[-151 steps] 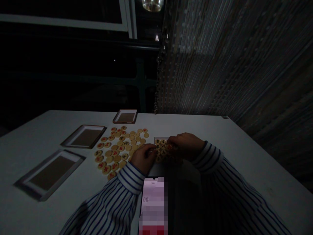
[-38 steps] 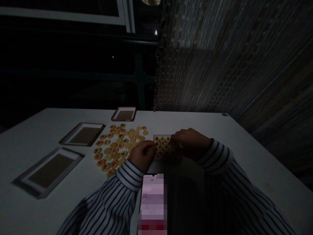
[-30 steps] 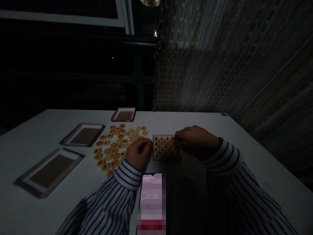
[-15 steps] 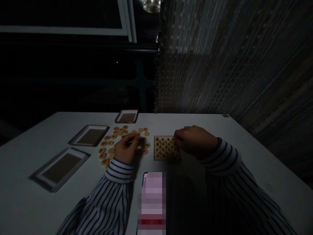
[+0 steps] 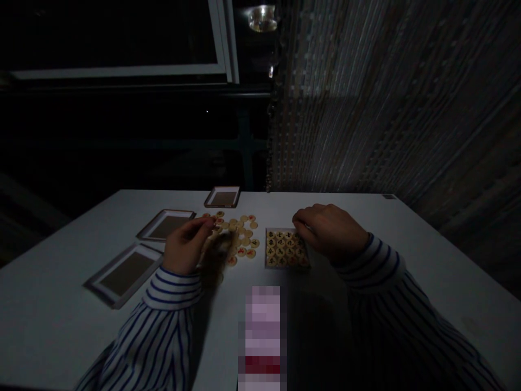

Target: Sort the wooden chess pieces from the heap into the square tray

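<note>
My left hand (image 5: 184, 245) hangs over the left side of a loose spread of round Chinese chess pieces (image 5: 245, 234), marked in red or black. Its thumb and fingers are pinched together; whether a piece is between them, I cannot make out. Several pieces behind it and in its dark shadow are hidden. To the right, a shallow box (image 5: 266, 265) holds rows of such pieces, mostly with black characters. My right hand (image 5: 331, 231) is closed at the box's upper right corner, its fingertips covering some pieces there. What those fingers hold, if anything, is hidden.
Shallow trays lie on the white table (image 5: 52, 277): one near left (image 5: 126, 274), one behind it (image 5: 166, 224) and one at the back (image 5: 222, 196). A phone with a blurred screen (image 5: 262, 336) lies in front. Beyond the table hangs a string curtain (image 5: 337, 108).
My left hand has moved left across the loose pieces, uncovering some on their right side. My right hand stays at the box corner, slightly raised from it. The whole view has shifted a little.
</note>
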`<state>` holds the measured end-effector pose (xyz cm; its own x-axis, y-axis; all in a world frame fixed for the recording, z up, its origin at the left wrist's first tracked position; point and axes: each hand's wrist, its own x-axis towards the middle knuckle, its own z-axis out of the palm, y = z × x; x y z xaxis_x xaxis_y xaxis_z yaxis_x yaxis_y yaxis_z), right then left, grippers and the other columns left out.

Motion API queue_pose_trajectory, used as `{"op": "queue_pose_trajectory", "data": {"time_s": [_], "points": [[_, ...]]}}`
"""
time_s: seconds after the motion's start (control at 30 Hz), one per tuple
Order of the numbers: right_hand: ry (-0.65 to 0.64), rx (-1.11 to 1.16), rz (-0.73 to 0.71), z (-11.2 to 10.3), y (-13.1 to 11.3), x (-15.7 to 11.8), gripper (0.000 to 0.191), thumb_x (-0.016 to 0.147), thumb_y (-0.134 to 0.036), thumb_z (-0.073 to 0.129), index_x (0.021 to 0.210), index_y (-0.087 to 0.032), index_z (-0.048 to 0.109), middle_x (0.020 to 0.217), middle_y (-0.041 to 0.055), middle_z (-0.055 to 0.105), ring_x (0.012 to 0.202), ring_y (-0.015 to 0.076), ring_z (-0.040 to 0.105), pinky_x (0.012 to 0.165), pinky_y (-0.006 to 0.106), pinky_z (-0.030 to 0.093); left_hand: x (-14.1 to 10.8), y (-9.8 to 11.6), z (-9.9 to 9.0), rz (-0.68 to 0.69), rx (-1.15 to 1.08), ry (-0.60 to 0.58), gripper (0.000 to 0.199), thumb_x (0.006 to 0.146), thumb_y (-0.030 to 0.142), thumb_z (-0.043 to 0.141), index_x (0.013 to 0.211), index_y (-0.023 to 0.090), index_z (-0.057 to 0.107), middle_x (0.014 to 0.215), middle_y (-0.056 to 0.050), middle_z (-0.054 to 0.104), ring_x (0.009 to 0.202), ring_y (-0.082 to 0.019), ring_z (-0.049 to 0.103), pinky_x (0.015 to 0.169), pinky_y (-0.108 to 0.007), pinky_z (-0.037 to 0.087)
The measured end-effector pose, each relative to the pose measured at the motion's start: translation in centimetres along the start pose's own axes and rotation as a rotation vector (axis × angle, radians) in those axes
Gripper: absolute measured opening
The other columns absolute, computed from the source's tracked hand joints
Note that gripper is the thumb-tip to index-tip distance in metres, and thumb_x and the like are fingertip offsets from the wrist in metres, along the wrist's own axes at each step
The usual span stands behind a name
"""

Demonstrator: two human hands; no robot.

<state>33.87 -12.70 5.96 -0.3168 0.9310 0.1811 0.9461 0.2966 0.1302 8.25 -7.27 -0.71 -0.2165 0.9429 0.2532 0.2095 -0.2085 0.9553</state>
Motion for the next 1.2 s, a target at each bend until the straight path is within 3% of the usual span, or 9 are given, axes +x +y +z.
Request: {"op": "queue_pose_trajectory", "data": {"time_s": [0.23,0.4,0.6,0.83,0.97,1.2], "points": [[0.125,0.078,0.024,0.3,-1.0,0.3,0.026,0.083,-0.027,0.037,0.091,-0.018,0.060,0.085,0.0054,0.063,0.082,0.0181,0.054,0.071,0.029,0.034,1.0,0.4,-1.8,0.006,0.077,-0.023,0.034,0.061,0.041,0.062,0.081,0.014,0.064,0.078,-0.005,0.066,0.075,-0.018,0.062,0.072,-0.031,0.049],[0.249,0.172,0.039,0.8,-1.9,0.6,0.024,0.083,-0.026,0.038,0.092,-0.017,0.059,0.087,0.0049,0.063,0.082,0.0165,0.054,0.075,0.028,0.036,1.8,-0.3,-1.3,0.111,0.147,-0.056,0.027,0.066,0.038,0.058,0.079,0.015,0.064,0.079,-0.004,0.067,0.078,-0.017,0.061,0.076,-0.028,0.047],[0.308,0.234,0.071,1.7,-3.3,1.6,0.023,0.083,-0.026,0.039,0.089,-0.018,0.060,0.083,0.0040,0.063,0.079,0.0153,0.054,0.073,0.027,0.037,1.8,-2.4,-0.4,0.203,0.223,-0.128,0.026,0.070,0.038,0.053,0.078,0.016,0.063,0.084,-0.005,0.066,0.080,-0.017,0.060,0.076,-0.029,0.047],[0.245,0.257,-0.013,3.3,-5.1,3.8,0.021,0.082,-0.025,0.041,0.089,-0.017,0.059,0.085,0.0044,0.062,0.082,0.0148,0.053,0.075,0.027,0.037,1.3,-4.0,-0.8,0.456,0.513,-0.311,0.024,0.074,0.035,0.048,0.076,0.016,0.063,0.092,-0.009,0.063,0.092,-0.021,0.056,0.086,-0.036,0.041],[0.168,0.272,-0.074,4.3,-6.2,4.6,0.022,0.083,-0.025,0.040,0.091,-0.018,0.059,0.090,0.0041,0.062,0.084,0.0147,0.052,0.075,0.027,0.036,1.0,-4.2,-1.4,0.466,0.672,-0.436,0.024,0.073,0.037,0.049,0.076,0.019,0.065,0.103,-0.010,0.060,0.100,-0.024,0.052,0.088,-0.041,0.038],[-0.019,0.190,-0.171,5.9,-7.1,4.5,0.023,0.084,-0.028,0.038,0.096,-0.020,0.056,0.095,0.0046,0.059,0.087,0.0173,0.050,0.072,0.031,0.034,-0.5,-4.3,-1.0,0.517,0.802,-0.525,0.026,0.067,0.041,0.056,0.082,0.021,0.065,0.110,-0.009,0.054,0.104,-0.026,0.047,0.090,-0.042,0.035]]}}
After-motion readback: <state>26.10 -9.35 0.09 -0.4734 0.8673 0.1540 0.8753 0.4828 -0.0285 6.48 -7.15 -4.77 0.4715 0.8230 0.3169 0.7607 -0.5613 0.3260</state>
